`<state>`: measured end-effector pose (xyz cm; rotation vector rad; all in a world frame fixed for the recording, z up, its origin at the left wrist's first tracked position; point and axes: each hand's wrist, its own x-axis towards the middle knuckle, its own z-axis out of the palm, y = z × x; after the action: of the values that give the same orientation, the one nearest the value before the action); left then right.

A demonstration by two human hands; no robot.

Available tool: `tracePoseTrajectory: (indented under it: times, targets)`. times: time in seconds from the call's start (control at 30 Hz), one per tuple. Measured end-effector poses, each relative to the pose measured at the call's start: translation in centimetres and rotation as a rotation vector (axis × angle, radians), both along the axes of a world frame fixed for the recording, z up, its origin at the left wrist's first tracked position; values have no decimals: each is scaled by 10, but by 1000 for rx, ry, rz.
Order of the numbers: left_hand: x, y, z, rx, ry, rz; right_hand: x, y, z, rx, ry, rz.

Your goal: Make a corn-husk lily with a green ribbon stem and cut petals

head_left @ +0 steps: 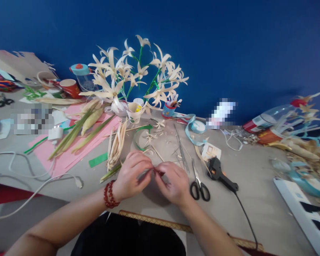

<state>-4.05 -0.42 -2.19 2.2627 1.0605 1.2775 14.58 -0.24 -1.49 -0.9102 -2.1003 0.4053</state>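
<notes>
On the head view I take the scissors (pixel 200 187) as my mark; they lie black-handled on the table (pixel 258 181). Just left of the scissors is the right hand (pixel 174 183), and further left the left hand (pixel 132 175); the two meet fingertip to fingertip. Both are clenched in a pinch on a thin pale strip (pixel 152 170) that runs between them, held just above the table. A small red spot shows at the right hand's fingertips, and I cannot tell what it is. The left wrist wears a red bead bracelet (pixel 110 193), well left of the scissors and a little nearer to me.

Just right of the scissors lies a black glue gun (pixel 220 174), its cord trailing toward the near edge. Directly behind the scissors, thin wires (pixel 181 151) lie in a loose bunch. Behind and left of the scissors, past the left hand, a bundle of husks (pixel 117 145) rests beside a sheet of pink paper (pixel 69 153). Straight behind the scissors, beyond the wires, a blue ribbon (pixel 196 127) curls. Far behind and left of the scissors, against the blue wall, stand pale flowers (pixel 134 74) on green stems.
</notes>
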Motion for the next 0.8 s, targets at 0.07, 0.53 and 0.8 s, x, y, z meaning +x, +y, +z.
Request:
tracePoseTrajectory:
  times: [0.07, 0.53, 0.8]
  targets:
    - [1, 0, 0, 53, 31, 25, -1, -1, 2, -4, -5, 8]
    - [-7, 3, 3, 24, 41, 143, -2, -2, 0, -190, 97, -176]
    - [0, 2, 5, 29, 136, 66, -4, -1, 2, -266, 51, -81]
